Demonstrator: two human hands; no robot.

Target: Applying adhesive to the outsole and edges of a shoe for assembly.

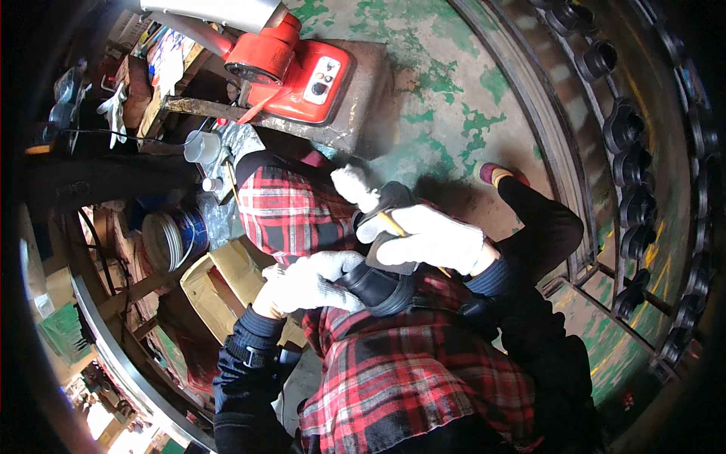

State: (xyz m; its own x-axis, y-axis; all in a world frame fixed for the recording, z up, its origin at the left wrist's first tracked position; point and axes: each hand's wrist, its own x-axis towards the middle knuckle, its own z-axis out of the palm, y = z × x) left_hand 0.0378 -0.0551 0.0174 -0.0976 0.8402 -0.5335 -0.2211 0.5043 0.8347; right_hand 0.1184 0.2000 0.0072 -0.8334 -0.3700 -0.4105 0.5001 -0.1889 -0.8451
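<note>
My left hand (318, 281), in a white glove, is wrapped round one end of a black shoe (382, 290) above my lap. Its fingers press on the dark leather-like upper. Over the other end of the shoe, my gloved right hand (435, 240) is closed round a thin yellow stick (391, 224). A fluffy white tuft (353, 186) shows beyond the fingers, seemingly at the stick's far end. Whether the right hand also grips the shoe I cannot tell. Part of the shoe is hidden behind both gloves.
A red machine (306, 83) with a button panel stands on a block ahead. Left of my lap are a clear plastic cup (202, 146), a white-and-blue bucket (170, 236) and an open cardboard box (219, 284). A rack (605, 136) on the right carries several black shoes (626, 125).
</note>
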